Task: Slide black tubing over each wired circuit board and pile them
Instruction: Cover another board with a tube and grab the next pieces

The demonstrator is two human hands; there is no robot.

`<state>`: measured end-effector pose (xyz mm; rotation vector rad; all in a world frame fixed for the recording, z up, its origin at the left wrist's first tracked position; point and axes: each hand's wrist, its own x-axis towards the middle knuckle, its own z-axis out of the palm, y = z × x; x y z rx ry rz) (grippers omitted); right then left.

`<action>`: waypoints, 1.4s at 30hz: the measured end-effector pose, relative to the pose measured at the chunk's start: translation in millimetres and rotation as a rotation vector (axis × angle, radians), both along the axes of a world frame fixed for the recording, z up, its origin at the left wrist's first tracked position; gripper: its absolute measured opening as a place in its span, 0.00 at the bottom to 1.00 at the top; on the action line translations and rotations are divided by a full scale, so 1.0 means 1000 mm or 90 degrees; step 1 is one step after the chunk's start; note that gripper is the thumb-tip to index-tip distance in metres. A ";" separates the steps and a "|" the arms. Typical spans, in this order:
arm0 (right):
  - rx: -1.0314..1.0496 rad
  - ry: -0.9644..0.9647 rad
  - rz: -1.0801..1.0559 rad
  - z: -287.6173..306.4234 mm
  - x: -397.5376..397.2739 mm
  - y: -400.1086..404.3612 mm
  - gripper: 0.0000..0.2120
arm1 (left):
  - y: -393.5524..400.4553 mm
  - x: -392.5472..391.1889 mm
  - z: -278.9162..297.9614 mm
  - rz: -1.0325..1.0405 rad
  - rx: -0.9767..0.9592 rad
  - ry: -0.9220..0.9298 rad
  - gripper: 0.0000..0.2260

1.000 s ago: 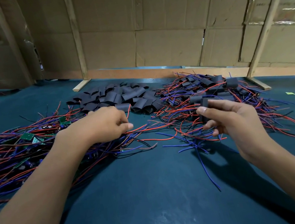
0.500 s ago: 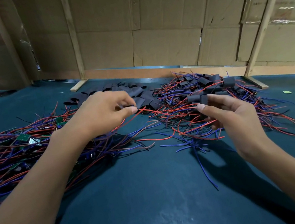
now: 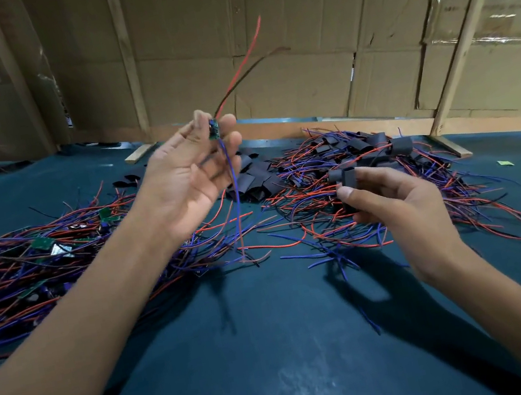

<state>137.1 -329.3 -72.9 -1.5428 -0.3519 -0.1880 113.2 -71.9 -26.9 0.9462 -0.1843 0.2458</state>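
- The left hand (image 3: 191, 178), which a second ago was reaching down into the heap of bare boards (image 3: 31, 269) on the left of the worktop (image 3: 279, 350), is now lifting clear of it, palm turned toward the camera.
- Its fingers (image 3: 228, 123) are pinching one small circuit board (image 3: 214, 129) edge-on; a red wire (image 3: 242, 61) is swinging up toward the cardboard wall (image 3: 290, 18) and a blue wire (image 3: 237, 201) is hanging down to the worktop.
- The right hand (image 3: 392, 205) is staying low on the right, fingers curling around a short black tube (image 3: 348, 181), just in front of the pile of finished, sleeved boards (image 3: 367, 157).
- Loose black tubes (image 3: 254, 181) are lying in a heap between the two piles.
- Board and tube are well apart, so the sleeving is not yet starting; judging by this, the hands are about to come together to thread the wires through the tube.
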 end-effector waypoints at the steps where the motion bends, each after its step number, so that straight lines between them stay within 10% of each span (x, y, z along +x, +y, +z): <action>1: -0.014 -0.006 0.014 0.000 -0.002 0.001 0.14 | -0.003 0.001 -0.003 -0.022 -0.037 0.015 0.03; 6: -0.122 0.005 0.136 -0.004 -0.014 0.008 0.20 | -0.018 0.002 -0.015 -0.123 -0.241 0.090 0.07; 12: -0.158 0.036 0.275 -0.013 -0.034 0.032 0.09 | -0.029 -0.003 -0.018 -0.112 -0.297 0.117 0.04; 42: -0.083 0.214 0.496 -0.015 -0.049 0.041 0.14 | -0.029 -0.014 0.000 -0.108 -0.502 0.017 0.09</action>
